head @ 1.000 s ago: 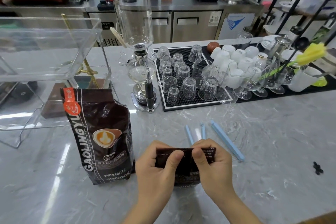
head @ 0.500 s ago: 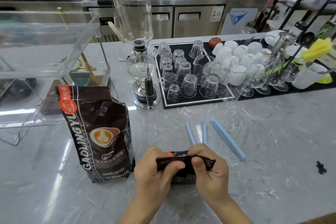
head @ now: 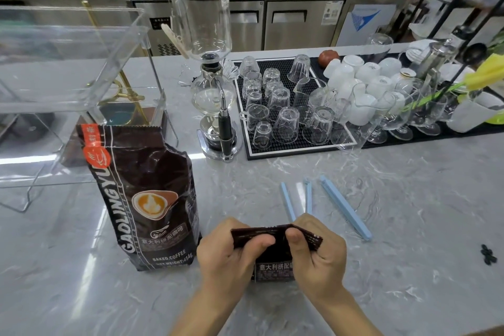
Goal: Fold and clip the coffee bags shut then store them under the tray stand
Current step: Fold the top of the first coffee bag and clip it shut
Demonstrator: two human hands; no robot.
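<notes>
At the near edge of the grey marbled counter (head: pixel 409 267), both hands grip one small dark coffee bag (head: pixel 275 267); the left hand (head: pixel 226 256) pinches the folded top strip with thumb over the front, the right hand (head: pixel 319 262) does the same at the strip's right end, thumb pressed down on the fold; the bag's lower part shows between the two hands, label facing up, resting on or just above the counter, which of the two cannot be told; a second, larger coffee bag (head: pixel 141 199) stands upright just left of the left hand, its top unfolded and unclipped; three light blue sealing clips lie just beyond the hands, the left clip (head: pixel 287 200) and middle clip (head: pixel 308 196) angled toward each other, their near ends hidden behind the right hand, the longest clip (head: pixel 345 206) lying diagonally to the right, apart from both; the clear acrylic tray stand (head: pixel 68 63) occupies the far left part of the counter, behind the standing bag; a glass siphon brewer (head: pixel 207 63) stands toward the far edge, beside a black mat (head: pixel 300 142) carrying upturned glasses; a small black object (head: pixel 489 254) lies near the right edge.
</notes>
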